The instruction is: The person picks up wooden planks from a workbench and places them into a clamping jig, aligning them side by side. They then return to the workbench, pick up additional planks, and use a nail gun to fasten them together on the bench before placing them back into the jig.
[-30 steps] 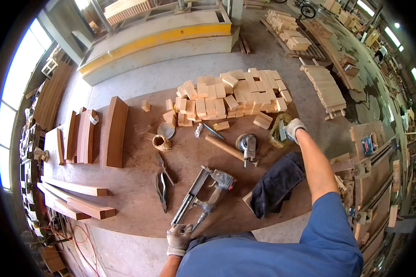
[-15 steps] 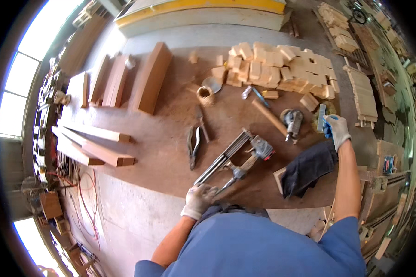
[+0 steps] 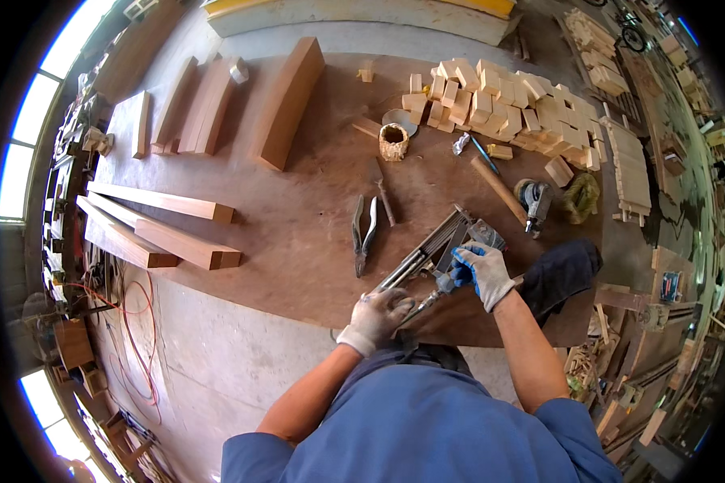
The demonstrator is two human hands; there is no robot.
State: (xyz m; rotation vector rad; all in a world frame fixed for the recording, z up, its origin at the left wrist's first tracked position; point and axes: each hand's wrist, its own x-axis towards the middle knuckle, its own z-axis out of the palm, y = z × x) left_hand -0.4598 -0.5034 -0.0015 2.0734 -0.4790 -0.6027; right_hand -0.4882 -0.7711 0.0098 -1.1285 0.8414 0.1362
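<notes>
A nail gun with a long metal magazine lies slantwise near the table's front edge. My left hand, in a pale glove, curls over the magazine's lower end, close to the air fitting. My right hand, in a white glove with blue fingers, is closed just over the gun's handle. At its fingertips is a narrow grey strip, which looks like a nail strip; the hand partly hides the handle. Pliers and a narrow flat tool lie left of the gun.
Small wood blocks are piled at the back right. A hammer, an air tool and a dark cloth lie on the right. Reddish boards and battens occupy the left. A red hose trails on the floor.
My right hand has moved left from the table's right side to the nail gun, bringing the grey strip. My left hand has shifted slightly along with the view.
</notes>
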